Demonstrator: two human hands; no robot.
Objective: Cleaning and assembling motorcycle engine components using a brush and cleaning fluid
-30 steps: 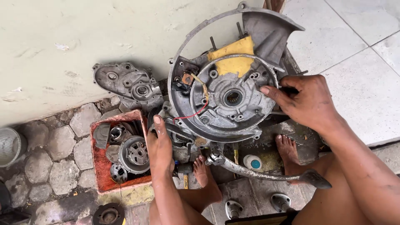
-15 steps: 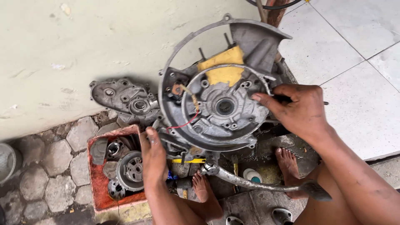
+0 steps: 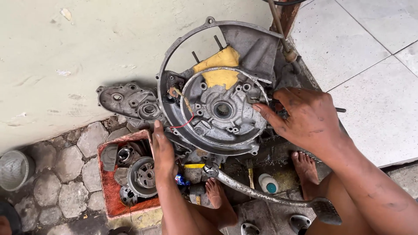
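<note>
Grease-darkened aluminium, the engine crankcase (image 3: 220,109) stood at frame centre between the hands, the right hand (image 3: 307,117) gripping its right rim, nearer the bearing hole, while the left hand (image 3: 163,152) lay flat against its lower-left edge.

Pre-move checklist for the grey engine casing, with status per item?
1. Left hand steadies the grey metal engine casing at its lower left edge: ok.
2. Right hand on the casing's right rim: ok.
3. Tool in right hand: cannot tell, only a dark tip shows.
4. Red wire away from both hands: ok.
5. Bare feet apart from the steel kick lever: not ok, one foot lies against it.
</note>
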